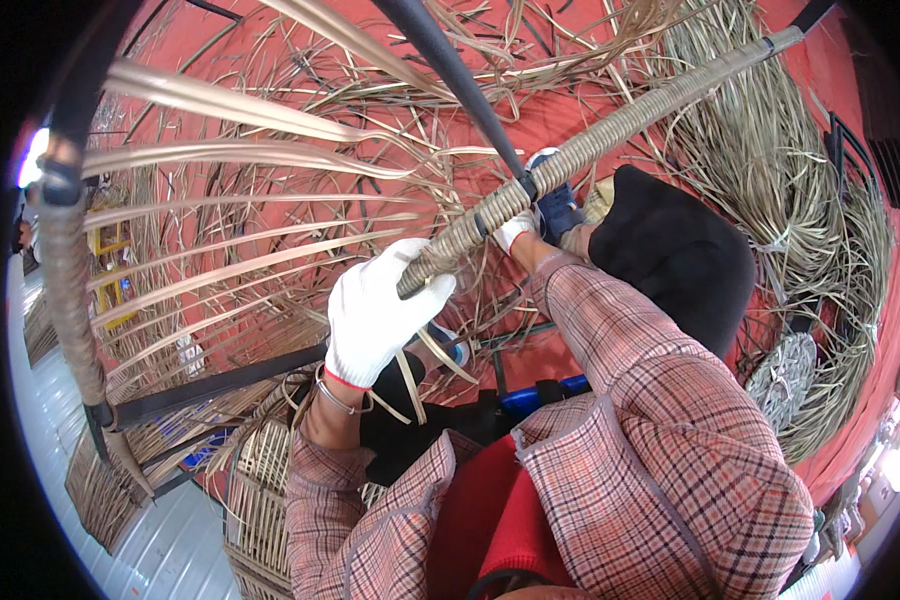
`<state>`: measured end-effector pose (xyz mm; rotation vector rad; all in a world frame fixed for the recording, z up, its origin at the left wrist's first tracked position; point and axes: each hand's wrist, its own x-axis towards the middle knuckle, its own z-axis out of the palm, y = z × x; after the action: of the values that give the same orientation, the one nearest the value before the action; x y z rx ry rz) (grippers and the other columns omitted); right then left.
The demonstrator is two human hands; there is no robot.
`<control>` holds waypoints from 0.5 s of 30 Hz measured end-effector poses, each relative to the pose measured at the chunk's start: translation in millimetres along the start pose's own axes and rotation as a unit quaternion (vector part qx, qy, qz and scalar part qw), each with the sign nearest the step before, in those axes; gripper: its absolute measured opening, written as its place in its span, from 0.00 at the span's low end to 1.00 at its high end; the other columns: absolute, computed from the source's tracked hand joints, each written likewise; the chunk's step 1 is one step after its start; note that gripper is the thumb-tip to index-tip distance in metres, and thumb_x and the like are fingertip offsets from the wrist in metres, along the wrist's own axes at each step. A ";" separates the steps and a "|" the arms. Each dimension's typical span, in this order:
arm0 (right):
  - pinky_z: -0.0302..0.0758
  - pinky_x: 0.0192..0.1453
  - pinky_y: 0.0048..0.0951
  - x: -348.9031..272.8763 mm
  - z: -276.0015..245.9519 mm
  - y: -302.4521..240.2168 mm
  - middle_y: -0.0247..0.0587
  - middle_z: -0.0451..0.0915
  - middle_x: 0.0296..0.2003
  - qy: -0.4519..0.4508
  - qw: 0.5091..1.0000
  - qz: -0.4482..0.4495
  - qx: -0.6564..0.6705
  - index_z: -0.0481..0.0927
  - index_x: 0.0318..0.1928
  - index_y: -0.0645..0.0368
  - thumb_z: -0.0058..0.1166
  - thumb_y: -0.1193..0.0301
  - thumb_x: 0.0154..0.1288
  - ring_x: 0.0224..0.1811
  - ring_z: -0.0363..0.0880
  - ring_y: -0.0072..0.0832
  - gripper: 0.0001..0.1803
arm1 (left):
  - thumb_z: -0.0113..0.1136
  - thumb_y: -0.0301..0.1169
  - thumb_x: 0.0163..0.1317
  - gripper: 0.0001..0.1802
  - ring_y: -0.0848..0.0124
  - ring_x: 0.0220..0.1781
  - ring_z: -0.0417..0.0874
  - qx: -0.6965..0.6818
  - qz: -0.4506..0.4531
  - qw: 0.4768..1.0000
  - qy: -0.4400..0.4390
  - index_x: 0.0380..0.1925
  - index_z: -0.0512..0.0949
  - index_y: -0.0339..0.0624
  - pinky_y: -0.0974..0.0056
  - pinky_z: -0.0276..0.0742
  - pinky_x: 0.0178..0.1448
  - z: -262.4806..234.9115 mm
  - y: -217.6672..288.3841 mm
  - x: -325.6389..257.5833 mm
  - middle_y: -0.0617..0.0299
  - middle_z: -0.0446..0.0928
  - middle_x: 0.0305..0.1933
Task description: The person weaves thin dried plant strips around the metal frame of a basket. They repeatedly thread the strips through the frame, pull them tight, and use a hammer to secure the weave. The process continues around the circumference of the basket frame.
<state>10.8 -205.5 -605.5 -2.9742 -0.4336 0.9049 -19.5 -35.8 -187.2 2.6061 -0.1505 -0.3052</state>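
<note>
The left hand [368,318] curls around the wrapped pole [620,139] slanting toward two o'clock, seemingly steadying it; the part-hidden right hand's [513,231] grip I cannot tell.

Here's the left hand [378,312], white-gloved, wrapped around the near end of a strip-bound pole [650,115], thumb on one side, fingers on the other! The right hand [515,230], gloved too, sits at the pole's lower edge, partly hidden, so its grip can't be read. Just above, a dark bar [460,80] meets that pole. Out left, pale strips [240,105] fan from an upright frame post [70,290]. Loose strips litter the red floor [530,352], and over right lies a big greenish bundle [810,220], beyond the black-covered knee [675,260].
</note>
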 end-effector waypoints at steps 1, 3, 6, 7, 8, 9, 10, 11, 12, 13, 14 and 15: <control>0.74 0.29 0.60 -6.6 -4.2 -2.4 0.53 0.85 0.34 0.016 0.999 -0.006 -0.042 0.88 0.45 0.61 0.48 0.63 0.68 0.36 0.86 0.50 0.19 | 0.74 0.47 0.57 0.21 0.54 0.31 0.86 -0.037 -0.017 0.999 -0.017 0.47 0.84 0.51 0.54 0.80 0.39 2.1 -2.8 0.4 0.56 0.84 0.29; 0.74 0.25 0.61 -22.2 -16.9 -6.9 0.51 0.86 0.32 0.031 0.988 -0.003 -0.154 0.89 0.44 0.60 0.50 0.65 0.67 0.33 0.87 0.50 0.17 | 0.72 0.49 0.58 0.22 0.53 0.33 0.86 -0.042 0.001 0.999 -0.017 0.48 0.84 0.51 0.52 0.81 0.40 9.2 -9.4 5.6 0.55 0.85 0.32; 0.75 0.22 0.58 -47.1 -54.9 -5.9 0.44 0.88 0.29 0.012 0.974 -0.136 -0.182 0.91 0.40 0.58 0.53 0.68 0.65 0.31 0.88 0.45 0.14 | 0.69 0.53 0.60 0.27 0.52 0.38 0.88 -0.019 -0.038 0.998 -0.045 0.52 0.83 0.48 0.51 0.81 0.44 18.6 -17.8 15.0 0.54 0.86 0.35; 0.76 0.24 0.50 -57.8 -71.7 -6.9 0.36 0.89 0.30 0.052 0.976 -0.152 -0.146 0.92 0.38 0.56 0.55 0.67 0.63 0.31 0.88 0.42 0.13 | 0.67 0.54 0.60 0.29 0.52 0.40 0.88 -0.003 -0.015 0.999 -0.036 0.55 0.81 0.48 0.51 0.81 0.45 23.1 -18.2 18.7 0.53 0.86 0.35; 0.77 0.27 0.48 -68.9 -90.9 -10.2 0.37 0.89 0.30 0.040 0.974 -0.157 -0.161 0.92 0.37 0.55 0.56 0.66 0.63 0.33 0.89 0.42 0.13 | 0.66 0.54 0.61 0.29 0.51 0.40 0.87 0.003 0.007 1.000 -0.024 0.56 0.81 0.50 0.51 0.81 0.45 26.4 -19.2 22.1 0.52 0.86 0.35; 0.77 0.28 0.48 -80.7 -112.8 -9.2 0.37 0.89 0.30 0.057 0.972 -0.173 -0.150 0.92 0.36 0.55 0.56 0.66 0.63 0.34 0.89 0.41 0.13 | 0.66 0.53 0.62 0.28 0.51 0.42 0.88 -0.005 0.000 0.999 -0.031 0.56 0.81 0.50 0.52 0.82 0.46 29.1 -19.4 25.0 0.51 0.86 0.39; 0.78 0.29 0.48 -93.3 -135.7 -7.9 0.37 0.89 0.29 0.067 0.970 -0.187 -0.142 0.92 0.35 0.55 0.56 0.66 0.62 0.34 0.89 0.40 0.12 | 0.66 0.53 0.62 0.28 0.51 0.45 0.88 -0.014 -0.010 0.999 -0.045 0.57 0.81 0.49 0.53 0.82 0.48 32.0 -18.7 26.8 0.51 0.87 0.42; 0.76 0.26 0.48 -106.4 -161.6 -7.5 0.37 0.87 0.27 0.093 0.958 -0.227 -0.151 0.91 0.32 0.55 0.56 0.66 0.60 0.30 0.88 0.39 0.11 | 0.66 0.53 0.62 0.30 0.50 0.46 0.88 0.001 -0.017 0.999 -0.039 0.59 0.80 0.50 0.52 0.82 0.49 31.5 -20.3 25.5 0.50 0.87 0.43; 0.75 0.24 0.48 -119.7 -187.1 -1.8 0.37 0.85 0.22 0.136 0.940 -0.270 -0.157 0.90 0.29 0.53 0.57 0.67 0.56 0.26 0.87 0.39 0.10 | 0.66 0.53 0.61 0.30 0.50 0.46 0.88 0.003 -0.014 0.999 -0.041 0.60 0.80 0.52 0.53 0.81 0.49 33.4 -19.7 26.7 0.50 0.87 0.43; 0.75 0.24 0.48 -141.9 -208.1 -0.3 0.39 0.84 0.21 0.239 0.914 -0.257 -0.204 0.89 0.26 0.53 0.58 0.67 0.54 0.25 0.86 0.39 0.09 | 0.66 0.52 0.61 0.30 0.50 0.45 0.88 -0.012 -0.012 0.999 -0.043 0.60 0.80 0.53 0.53 0.81 0.49 34.0 -19.7 25.5 0.51 0.87 0.42; 0.76 0.25 0.48 -164.7 -227.6 1.7 0.41 0.83 0.20 0.284 0.891 -0.231 -0.269 0.88 0.24 0.53 0.58 0.67 0.53 0.23 0.85 0.40 0.08 | 0.66 0.52 0.60 0.30 0.50 0.45 0.88 -0.026 -0.012 0.999 -0.044 0.60 0.80 0.54 0.53 0.81 0.49 34.3 -19.8 24.4 0.51 0.87 0.42; 0.76 0.26 0.47 -176.6 -252.1 9.4 0.41 0.84 0.21 0.234 0.905 -0.258 -0.244 0.88 0.25 0.53 0.58 0.67 0.53 0.25 0.86 0.40 0.08 | 0.67 0.50 0.60 0.29 0.51 0.45 0.88 -0.035 -0.006 0.999 -0.041 0.60 0.81 0.54 0.53 0.81 0.49 35.2 -19.7 23.3 0.52 0.87 0.42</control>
<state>10.7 -241.5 -299.6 -3.0394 -1.5005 0.0176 -4.5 -39.2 -231.2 2.5283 -0.1488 -0.4145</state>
